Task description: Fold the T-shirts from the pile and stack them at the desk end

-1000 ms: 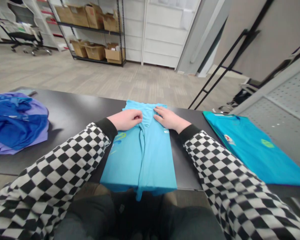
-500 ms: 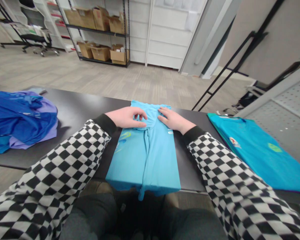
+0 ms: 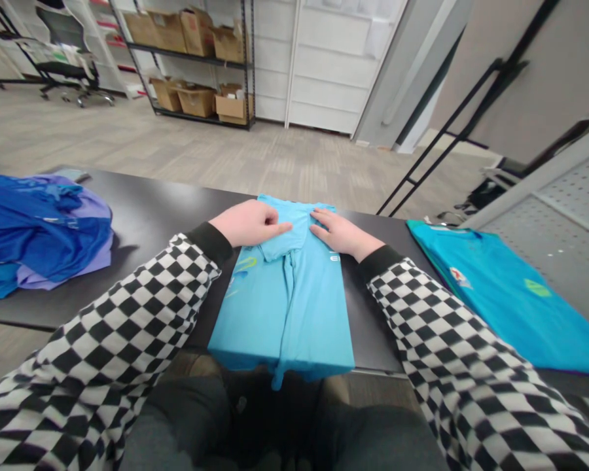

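A light blue T-shirt (image 3: 319,314) lies folded lengthwise on the dark table, its lower end hanging over the near edge. On the upper left of it, my left hand (image 3: 250,224) has its fingers curled into the cloth by the folded sleeve, thumb stretched toward the middle; the fingertips are hidden. My right hand (image 3: 341,233) rests flat on the shirt's upper right part, fingers spread.
On the left of the table (image 3: 152,203) is a rumpled pile of blue and purple clothes (image 3: 49,229). Flat folded blue shirts (image 3: 500,288) lie at the right, beside a perforated grey panel (image 3: 564,216). Beyond the floor stands a shelf with cardboard boxes (image 3: 196,101).
My left hand has shifted slightly up and its fingers have curled in. The sleeve fold under it has spread a little to the left. My right hand stays in place.
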Demonstrator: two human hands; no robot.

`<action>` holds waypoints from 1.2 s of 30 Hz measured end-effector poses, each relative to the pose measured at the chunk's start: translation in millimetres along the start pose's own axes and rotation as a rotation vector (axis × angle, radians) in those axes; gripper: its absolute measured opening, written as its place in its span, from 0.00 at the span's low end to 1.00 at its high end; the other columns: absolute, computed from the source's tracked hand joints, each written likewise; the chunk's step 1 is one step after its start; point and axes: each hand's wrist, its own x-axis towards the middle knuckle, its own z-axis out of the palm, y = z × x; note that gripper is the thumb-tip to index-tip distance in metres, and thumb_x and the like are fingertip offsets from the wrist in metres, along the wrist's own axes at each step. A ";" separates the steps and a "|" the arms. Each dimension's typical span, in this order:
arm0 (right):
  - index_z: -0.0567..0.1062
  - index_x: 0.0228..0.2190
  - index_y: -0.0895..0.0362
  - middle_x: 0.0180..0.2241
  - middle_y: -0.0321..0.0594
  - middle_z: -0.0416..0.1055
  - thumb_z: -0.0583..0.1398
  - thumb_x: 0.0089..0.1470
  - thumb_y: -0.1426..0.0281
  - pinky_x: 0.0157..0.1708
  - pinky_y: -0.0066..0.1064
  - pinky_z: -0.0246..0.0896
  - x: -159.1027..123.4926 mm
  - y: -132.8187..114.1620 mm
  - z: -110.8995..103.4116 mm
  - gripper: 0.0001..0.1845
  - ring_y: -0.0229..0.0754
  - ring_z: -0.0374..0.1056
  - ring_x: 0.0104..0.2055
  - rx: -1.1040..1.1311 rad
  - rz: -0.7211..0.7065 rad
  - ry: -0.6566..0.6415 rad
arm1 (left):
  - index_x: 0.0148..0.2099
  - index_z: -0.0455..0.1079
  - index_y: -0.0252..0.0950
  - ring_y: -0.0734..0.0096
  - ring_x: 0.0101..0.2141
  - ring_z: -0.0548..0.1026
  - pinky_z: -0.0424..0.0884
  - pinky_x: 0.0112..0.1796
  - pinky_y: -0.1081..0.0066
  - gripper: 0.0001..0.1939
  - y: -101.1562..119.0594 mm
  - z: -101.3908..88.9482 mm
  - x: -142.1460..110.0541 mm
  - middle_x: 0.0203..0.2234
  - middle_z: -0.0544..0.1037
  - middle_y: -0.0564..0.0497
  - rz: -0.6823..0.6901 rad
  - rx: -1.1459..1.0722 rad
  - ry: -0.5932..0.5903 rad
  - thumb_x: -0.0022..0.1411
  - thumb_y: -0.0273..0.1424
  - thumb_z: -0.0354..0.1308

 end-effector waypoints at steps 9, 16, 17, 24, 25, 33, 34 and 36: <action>0.63 0.80 0.56 0.83 0.54 0.50 0.50 0.79 0.54 0.79 0.77 0.37 1.0 1.0 -8.2 0.37 0.66 0.45 0.85 -0.074 0.224 -0.079 | 0.86 0.55 0.39 0.41 0.82 0.51 0.40 0.79 0.36 0.48 -29.1 37.1 23.0 0.84 0.52 0.36 -0.156 0.145 -0.141 0.77 0.62 0.48; 0.59 0.81 0.53 0.84 0.52 0.46 0.50 0.78 0.47 0.79 0.80 0.29 7.5 14.2 -8.4 0.42 0.70 0.42 0.85 -0.070 0.247 -0.122 | 0.87 0.50 0.41 0.39 0.84 0.43 0.33 0.77 0.30 0.47 -44.1 40.9 34.8 0.85 0.45 0.39 -0.190 0.129 -0.128 0.79 0.61 0.46; 0.59 0.81 0.53 0.84 0.51 0.46 0.51 0.77 0.47 0.79 0.80 0.29 8.0 14.8 -8.1 0.42 0.70 0.41 0.85 -0.066 0.252 -0.122 | 0.88 0.49 0.40 0.39 0.84 0.43 0.33 0.77 0.30 0.47 -44.0 41.9 35.1 0.85 0.45 0.38 -0.188 0.130 -0.125 0.80 0.61 0.45; 0.66 0.78 0.56 0.82 0.55 0.51 0.48 0.80 0.51 0.80 0.77 0.27 -12.9 2.9 -15.5 0.37 0.65 0.45 0.85 -0.012 0.219 0.092 | 0.87 0.50 0.31 0.41 0.83 0.45 0.38 0.79 0.37 0.41 -41.7 36.3 18.6 0.84 0.52 0.35 -0.160 0.045 0.147 0.84 0.48 0.43; 0.66 0.78 0.57 0.82 0.55 0.52 0.48 0.80 0.52 0.80 0.75 0.27 -20.8 0.6 -18.4 0.37 0.64 0.45 0.85 0.012 0.227 0.154 | 0.87 0.51 0.32 0.42 0.83 0.46 0.38 0.80 0.39 0.39 -42.4 34.4 12.0 0.84 0.54 0.36 -0.160 0.019 0.222 0.84 0.46 0.44; 0.81 0.63 0.54 0.63 0.53 0.82 0.53 0.78 0.46 0.74 0.54 0.64 -133.8 -54.4 -35.6 0.32 0.58 0.76 0.67 0.228 0.242 0.630 | 0.74 0.72 0.32 0.51 0.71 0.73 0.65 0.74 0.54 0.31 -27.6 31.4 -99.7 0.71 0.76 0.36 -0.181 -0.175 0.380 0.74 0.36 0.57; 0.83 0.59 0.53 0.59 0.52 0.84 0.54 0.77 0.47 0.70 0.52 0.70 -153.9 -68.2 -36.1 0.30 0.57 0.79 0.63 0.251 0.229 0.675 | 0.71 0.75 0.33 0.53 0.68 0.77 0.69 0.72 0.56 0.28 -20.0 31.7 -121.3 0.68 0.79 0.37 -0.190 -0.201 0.426 0.72 0.35 0.58; 0.84 0.51 0.52 0.50 0.49 0.86 0.57 0.76 0.49 0.62 0.51 0.76 -196.9 -98.0 -34.0 0.24 0.56 0.82 0.54 0.286 0.212 0.735 | 0.63 0.79 0.36 0.56 0.62 0.81 0.73 0.69 0.58 0.22 -0.7 33.4 -168.7 0.61 0.84 0.41 -0.211 -0.247 0.566 0.73 0.35 0.56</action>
